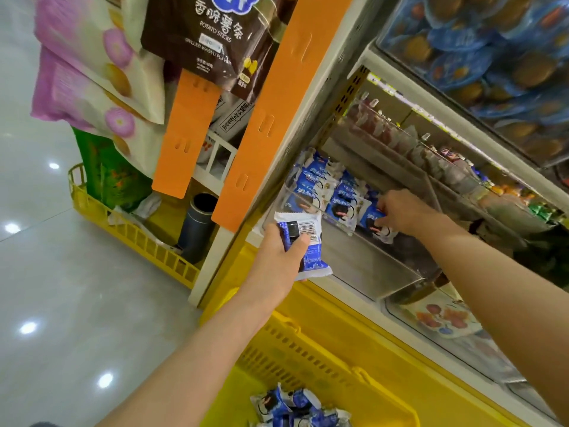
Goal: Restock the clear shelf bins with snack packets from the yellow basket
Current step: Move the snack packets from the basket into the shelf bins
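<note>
My left hand [278,257] grips a blue and white snack packet [308,241], barcode side up, just in front of the clear shelf bin [363,263]. Inside the bin my right hand [403,212] pinches another blue packet [374,221] beside a row of several matching packets [320,186] standing at the bin's left end. The right half of the bin holds nothing. Below my arms, the yellow basket [323,343] holds several more blue packets [295,405] at the bottom edge of the view.
Orange upright strips [268,118] frame the shelf's left side. Large snack bags [197,35] hang at top left. A second yellow basket [132,232] on the floor holds a dark cylinder and green bags. More clear bins of snacks [462,171] fill the shelves above and to the right.
</note>
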Tool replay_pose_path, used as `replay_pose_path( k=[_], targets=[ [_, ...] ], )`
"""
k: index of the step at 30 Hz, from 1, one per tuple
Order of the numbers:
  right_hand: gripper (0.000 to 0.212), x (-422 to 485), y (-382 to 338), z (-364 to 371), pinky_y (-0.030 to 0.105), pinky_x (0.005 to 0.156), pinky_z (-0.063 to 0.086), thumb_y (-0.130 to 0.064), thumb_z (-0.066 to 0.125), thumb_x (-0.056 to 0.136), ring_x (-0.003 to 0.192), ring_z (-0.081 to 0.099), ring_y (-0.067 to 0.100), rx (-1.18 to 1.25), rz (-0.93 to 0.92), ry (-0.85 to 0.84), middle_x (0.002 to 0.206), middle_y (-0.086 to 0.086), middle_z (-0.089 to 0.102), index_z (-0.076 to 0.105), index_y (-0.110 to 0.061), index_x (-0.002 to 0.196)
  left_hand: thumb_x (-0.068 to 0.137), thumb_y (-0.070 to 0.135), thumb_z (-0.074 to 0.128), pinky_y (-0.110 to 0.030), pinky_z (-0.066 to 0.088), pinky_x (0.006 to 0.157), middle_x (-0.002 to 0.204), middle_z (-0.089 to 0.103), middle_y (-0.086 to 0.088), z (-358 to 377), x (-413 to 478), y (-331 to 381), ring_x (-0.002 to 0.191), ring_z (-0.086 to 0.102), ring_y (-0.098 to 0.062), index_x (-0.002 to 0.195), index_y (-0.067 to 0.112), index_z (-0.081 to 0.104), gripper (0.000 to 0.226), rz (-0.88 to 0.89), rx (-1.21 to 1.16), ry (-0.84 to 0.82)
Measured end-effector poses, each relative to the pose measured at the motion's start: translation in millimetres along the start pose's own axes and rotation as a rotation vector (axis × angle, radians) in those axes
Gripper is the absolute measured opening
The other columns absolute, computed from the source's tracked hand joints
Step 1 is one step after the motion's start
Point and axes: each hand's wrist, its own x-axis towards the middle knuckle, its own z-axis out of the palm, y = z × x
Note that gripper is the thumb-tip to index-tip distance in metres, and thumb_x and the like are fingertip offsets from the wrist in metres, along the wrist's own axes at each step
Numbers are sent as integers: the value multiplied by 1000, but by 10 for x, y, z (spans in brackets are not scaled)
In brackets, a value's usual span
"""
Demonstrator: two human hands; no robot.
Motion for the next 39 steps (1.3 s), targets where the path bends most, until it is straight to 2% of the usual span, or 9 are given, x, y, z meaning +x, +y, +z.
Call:
replay_pose_path(
  k=[12,17,20,26,30,32,34,36,39],
  targets=[
    [30,113,-21,220,41,86,50,-11,55,91,105,57,33,37,115,79,118,17,59,54,-8,122,95,18,50,-4,44,48,112,55,7,-94,33,23,80,57,0,128,23,40,35,1,-16,-42],
    [41,-117,-283,68,42,97,45,-17,57,92,117,51,30,404,90,219,131,15,51,48,-8,131,90,5,54,-2,42,48,90,52,20,-46,-37,79,72,55,7,109,32,41,35,-5,-29,-110],
    [29,-492,-546,-96,27,80,47,-28,50,96,93,56,13,711,21,398,111,3,59,55,-13,120,89,6,57,-3,44,51,101,58,12,-15,-96,85,80,58,5,109,31,44,35,8,-33,-99],
    [21,-1252,-801,-243,24,81,47,-33,48,95,85,58,5,974,-175,182,93,-10,62,61,-21,105,91,14,56,-14,45,71,115,61,6,38,-245,145,103,57,-4,121,22,52,31,91,0,-102],
    [21,-1487,-760,-248,38,83,53,-27,62,88,86,64,15,1075,-152,281,95,-3,67,65,-16,105,91,16,56,-31,48,92,117,56,8,104,-331,185,110,53,-11,123,25,53,33,168,96,-36],
    [22,-1602,-757,-234,33,79,53,-25,68,83,84,62,10,1055,-168,448,94,-6,65,64,-16,102,92,25,55,-38,50,91,118,53,4,128,-358,195,108,53,-15,122,24,50,30,66,106,6],
    [19,-1698,-754,-200,31,78,52,-20,70,81,87,59,8,906,-298,553,96,-6,62,62,-15,98,96,35,46,-37,55,75,111,59,-6,149,-394,241,97,60,-22,115,16,54,29,-133,-86,-66],
    [15,-1764,-741,-143,36,80,51,-15,69,81,97,58,13,678,-459,557,102,-2,60,62,-13,94,96,42,38,-34,55,60,100,67,-14,149,-395,276,81,67,-24,107,8,59,41,-254,-340,-136],
    [15,-1814,-707,-36,31,92,48,-21,68,84,115,50,13,491,-611,480,118,-1,56,64,-15,97,94,31,48,-31,54,61,101,68,-13,134,-385,314,79,67,-20,115,6,60,35,-223,-435,-117]
  ],
)
